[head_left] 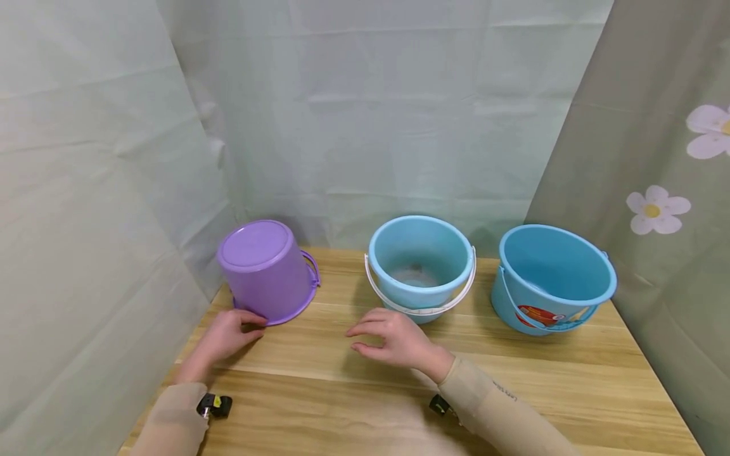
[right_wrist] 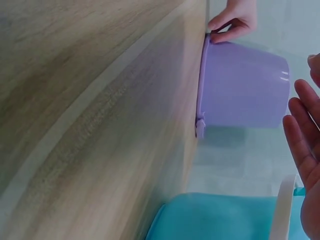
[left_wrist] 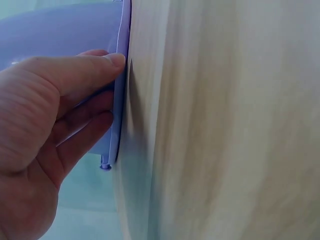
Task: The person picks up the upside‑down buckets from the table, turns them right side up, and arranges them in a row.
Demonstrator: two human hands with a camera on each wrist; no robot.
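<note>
A purple bucket (head_left: 268,272) stands upside down on the table at the left, base up. My left hand (head_left: 229,330) holds its rim at the near left side; in the left wrist view the thumb and fingertips of the left hand (left_wrist: 60,100) are at the rim (left_wrist: 118,100), close to the wood. My right hand (head_left: 393,339) hovers over the table in front of a light blue bucket (head_left: 419,253), fingers loosely bent and holding nothing. That bucket is upright, its white handle (head_left: 422,311) hanging down in front.
A second blue bucket (head_left: 547,278) with a red label stands upright at the right, its blue handle lowered. Light cloth (head_left: 399,126) hangs behind the wooden table (head_left: 319,405) and along the left. A flowered curtain (head_left: 656,158) borders the right.
</note>
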